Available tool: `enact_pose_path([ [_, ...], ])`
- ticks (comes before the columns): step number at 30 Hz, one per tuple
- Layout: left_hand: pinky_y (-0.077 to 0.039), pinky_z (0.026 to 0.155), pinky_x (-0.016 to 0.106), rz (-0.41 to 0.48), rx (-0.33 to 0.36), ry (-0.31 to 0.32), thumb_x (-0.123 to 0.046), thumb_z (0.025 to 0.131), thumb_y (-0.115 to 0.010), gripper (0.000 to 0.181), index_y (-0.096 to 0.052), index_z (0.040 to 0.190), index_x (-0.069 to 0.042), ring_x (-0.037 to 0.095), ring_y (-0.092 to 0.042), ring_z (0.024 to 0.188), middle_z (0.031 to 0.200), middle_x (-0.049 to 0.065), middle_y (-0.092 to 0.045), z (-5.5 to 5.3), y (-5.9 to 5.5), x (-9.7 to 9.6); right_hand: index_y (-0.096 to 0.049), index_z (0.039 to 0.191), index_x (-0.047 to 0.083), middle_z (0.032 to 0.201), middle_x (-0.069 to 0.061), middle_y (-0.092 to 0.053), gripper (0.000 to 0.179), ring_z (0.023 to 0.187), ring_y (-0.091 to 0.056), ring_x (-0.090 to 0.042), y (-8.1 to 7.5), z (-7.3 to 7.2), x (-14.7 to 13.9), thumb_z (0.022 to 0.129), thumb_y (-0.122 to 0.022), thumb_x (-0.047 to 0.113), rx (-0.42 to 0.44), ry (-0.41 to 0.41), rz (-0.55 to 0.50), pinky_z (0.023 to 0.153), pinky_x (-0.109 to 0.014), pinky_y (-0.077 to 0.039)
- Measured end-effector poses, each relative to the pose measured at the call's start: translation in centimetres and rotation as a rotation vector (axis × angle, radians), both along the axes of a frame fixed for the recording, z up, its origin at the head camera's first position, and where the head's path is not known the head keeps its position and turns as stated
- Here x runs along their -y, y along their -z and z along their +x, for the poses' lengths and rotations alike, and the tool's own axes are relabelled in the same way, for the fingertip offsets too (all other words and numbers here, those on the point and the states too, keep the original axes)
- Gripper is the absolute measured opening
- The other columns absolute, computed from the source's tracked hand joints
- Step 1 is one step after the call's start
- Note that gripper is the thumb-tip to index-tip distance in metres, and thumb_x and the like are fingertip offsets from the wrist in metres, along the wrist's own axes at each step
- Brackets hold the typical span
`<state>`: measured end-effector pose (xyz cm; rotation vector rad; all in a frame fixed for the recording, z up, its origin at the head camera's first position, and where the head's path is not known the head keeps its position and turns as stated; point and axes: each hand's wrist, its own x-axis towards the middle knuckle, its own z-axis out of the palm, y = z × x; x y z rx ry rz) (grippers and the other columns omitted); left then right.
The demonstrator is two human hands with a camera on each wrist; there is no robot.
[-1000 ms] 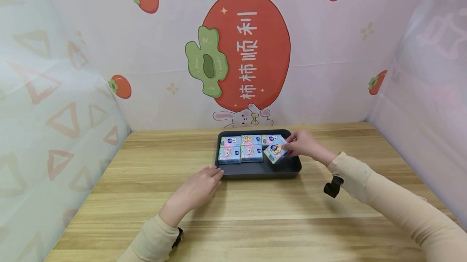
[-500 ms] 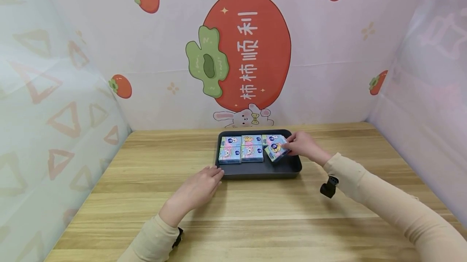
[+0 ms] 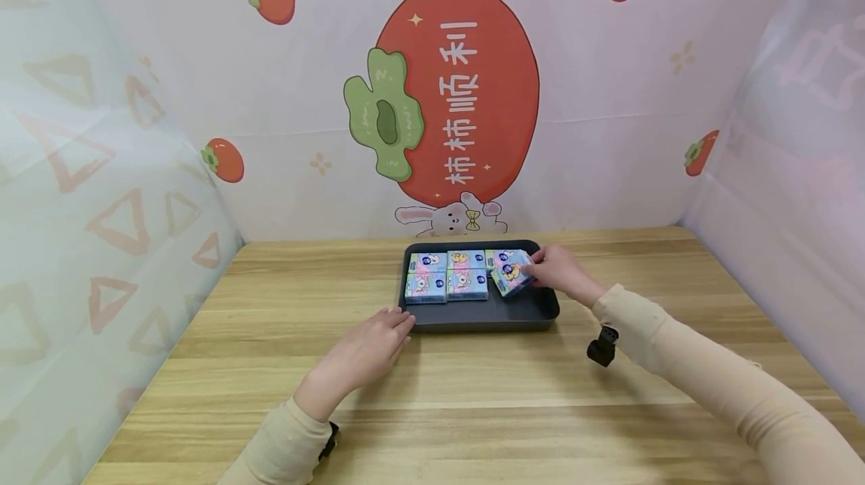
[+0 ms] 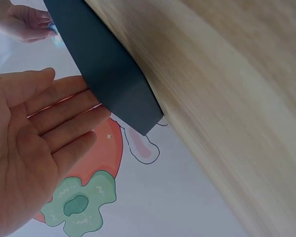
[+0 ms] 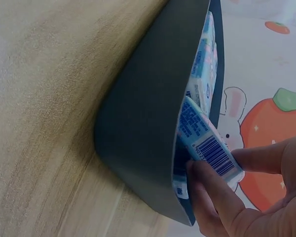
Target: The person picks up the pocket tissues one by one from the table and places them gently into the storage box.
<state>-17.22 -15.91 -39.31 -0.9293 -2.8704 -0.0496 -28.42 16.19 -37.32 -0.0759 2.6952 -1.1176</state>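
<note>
A dark grey rectangular tray (image 3: pixel 473 312) stands on the wooden table, with several small blue-and-pink tissue packs (image 3: pixel 466 284) lying in two rows inside. My right hand (image 3: pixel 562 272) pinches one tissue pack (image 3: pixel 510 275) between thumb and fingers, tilted at the tray's right side and partly over the back-right pack. Its barcode end (image 5: pixel 214 155) faces the right wrist camera. At the tray's front-left corner rests my left hand (image 3: pixel 368 342); in the left wrist view its straight fingers (image 4: pixel 71 116) touch the tray's outer wall (image 4: pixel 123 84) and hold nothing.
The wooden table (image 3: pixel 459 410) extends around the tray. Behind it hangs a pale cloth backdrop (image 3: pixel 595 170) with a large persimmon print (image 3: pixel 500 94), and cloth walls close off the left and right sides.
The tissue pack in my right hand has turned slightly and moved a little back. My right forearm has shifted slightly left, while the left hand has stayed at the tray corner.
</note>
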Motion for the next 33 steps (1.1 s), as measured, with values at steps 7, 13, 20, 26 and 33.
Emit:
enact_pose_path([
  [7, -0.044, 0.106, 0.043, -0.003, -0.021, 0.012, -0.016, 0.095, -0.055, 0.032, -0.062, 0.121, 0.003, 0.031, -0.058, 0.118, 0.123, 0.017, -0.062, 0.0, 0.0, 0.1, -0.057, 0.115, -0.013, 0.106, -0.025, -0.065, 0.036, 0.078, -0.069, -0.019, 0.7, 0.0, 0.3, 0.093, -0.059, 0.016, -0.021, 0.004, 0.051, 0.071, -0.031, -0.061],
  [13, -0.045, 0.106, 0.042, 0.000, -0.020, 0.007, -0.016, 0.095, -0.055, 0.032, -0.063, 0.121, 0.002, 0.030, -0.058, 0.118, 0.123, 0.016, -0.062, 0.1, 0.0, 0.1, -0.055, 0.114, -0.015, 0.102, -0.026, -0.064, 0.034, 0.074, -0.069, -0.018, 1.4, -0.1, 0.4, 0.094, -0.056, 0.012, -0.052, 0.009, 0.033, 0.066, -0.028, -0.060],
  [20, -0.045, 0.106, 0.043, -0.001, -0.015, 0.004, -0.017, 0.096, -0.055, 0.032, -0.063, 0.121, 0.002, 0.030, -0.058, 0.119, 0.124, 0.016, -0.062, 0.1, 0.0, 0.1, -0.040, 0.126, -0.020, 0.111, -0.032, -0.054, 0.043, 0.078, -0.069, -0.023, 1.7, 0.1, 0.7, 0.095, -0.051, 0.008, -0.041, 0.029, -0.019, 0.068, -0.029, -0.061],
  [26, -0.044, 0.106, 0.042, 0.004, -0.009, 0.002, -0.017, 0.096, -0.055, 0.032, -0.062, 0.121, 0.002, 0.030, -0.057, 0.119, 0.124, 0.016, -0.062, 0.1, 0.0, 0.1, -0.036, 0.130, -0.021, 0.111, -0.034, -0.055, 0.047, 0.072, -0.070, -0.021, 1.7, 0.1, 1.0, 0.095, -0.050, 0.009, -0.019, 0.029, -0.018, 0.064, -0.027, -0.060],
  [33, -0.044, 0.107, 0.042, 0.000, -0.010, 0.003, -0.016, 0.095, -0.056, 0.032, -0.062, 0.121, 0.003, 0.030, -0.057, 0.119, 0.124, 0.016, -0.062, 0.0, 0.0, 0.1, -0.050, 0.122, -0.018, 0.104, -0.028, -0.064, 0.044, 0.073, -0.070, -0.022, 1.0, -0.2, 0.7, 0.094, -0.056, 0.015, 0.021, -0.044, 0.068, 0.065, -0.030, -0.061],
])
